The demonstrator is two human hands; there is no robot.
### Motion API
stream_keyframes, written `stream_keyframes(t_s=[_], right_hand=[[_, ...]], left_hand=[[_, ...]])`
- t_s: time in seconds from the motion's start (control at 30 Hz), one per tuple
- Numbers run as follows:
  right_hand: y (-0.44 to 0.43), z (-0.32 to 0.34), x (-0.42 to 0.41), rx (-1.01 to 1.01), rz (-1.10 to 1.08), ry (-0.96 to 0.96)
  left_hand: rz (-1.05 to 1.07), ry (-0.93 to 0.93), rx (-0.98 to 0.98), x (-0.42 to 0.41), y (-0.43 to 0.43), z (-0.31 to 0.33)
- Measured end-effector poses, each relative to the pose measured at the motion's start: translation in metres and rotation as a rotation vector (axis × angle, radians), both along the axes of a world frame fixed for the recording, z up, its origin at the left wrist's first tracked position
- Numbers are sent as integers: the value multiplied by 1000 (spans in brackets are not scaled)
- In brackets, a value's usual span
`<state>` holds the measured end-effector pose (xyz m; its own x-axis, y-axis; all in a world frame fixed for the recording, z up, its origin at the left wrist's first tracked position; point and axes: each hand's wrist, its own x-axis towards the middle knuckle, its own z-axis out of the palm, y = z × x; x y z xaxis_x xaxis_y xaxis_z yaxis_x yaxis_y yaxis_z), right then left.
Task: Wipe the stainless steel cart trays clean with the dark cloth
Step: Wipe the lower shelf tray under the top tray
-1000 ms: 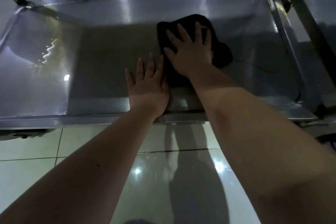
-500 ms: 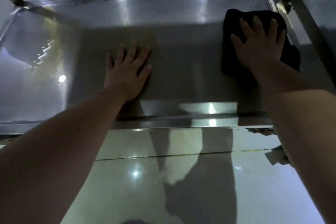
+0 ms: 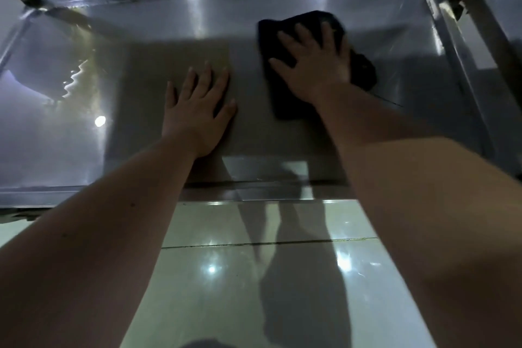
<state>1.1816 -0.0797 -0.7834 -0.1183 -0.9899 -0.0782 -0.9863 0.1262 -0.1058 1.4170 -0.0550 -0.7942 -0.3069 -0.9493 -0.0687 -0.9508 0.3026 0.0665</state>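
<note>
Fingers (image 3: 303, 35) apart and flat: right hand (image 3: 316, 70) over half-hidden dark cloth (image 3: 282, 104), left hand (image 3: 195, 113) on tray (image 3: 409, 37)

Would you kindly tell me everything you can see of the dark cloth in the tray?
The dark cloth is black, soft-looking fabric, bunched into an uneven pad. It lies on the floor of the stainless steel tray, right of centre. The right hand presses on it with spread fingers, covering its middle; its edges show around the hand.
</note>
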Motion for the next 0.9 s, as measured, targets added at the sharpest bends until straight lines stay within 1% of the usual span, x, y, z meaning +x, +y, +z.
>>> stream_keyframes(t_s=[0.13, 0.2, 0.27, 0.33, 0.37, 0.43, 0.5, 0.53, 0.6, 0.63, 0.7, 0.8, 0.9], right_hand=[[22, 2, -103, 18, -220, 16], [38, 3, -130, 47, -306, 5], [43, 3, -119, 38, -383, 17], [37, 5, -75, 35, -411, 23], [32, 5, -46, 38, -366, 19], [27, 2, 17, 34, -178, 12], [30, 0, 60, 17, -8, 10], [32, -1, 65, 19, 35, 4], [39, 0, 47, -20, 59, 0], [43, -1, 28, -48, 39, 11], [57, -1, -23, -60, -70, 22], [84, 2, -89, 2, -275, 21], [100, 1, -96, 22, -395, 39]], left_hand=[[-11, 5, -4, -4, 0, -2], [-12, -8, -18, -5, 1, -3], [-8, -19, -28, -7, 1, -3], [-10, -14, -33, -6, 2, -2], [-11, -5, -36, -6, 2, -1], [-8, 23, -46, -3, 2, -2], [-4, 40, -45, 0, 1, -1], [-2, 41, -37, 1, 1, -1], [3, 25, -30, 2, 1, -2], [3, 20, -30, 3, 1, -3], [-6, 31, -29, 3, 1, -4], [-17, 17, -22, 0, 1, -2], [-26, -34, -21, -4, 4, -1]])
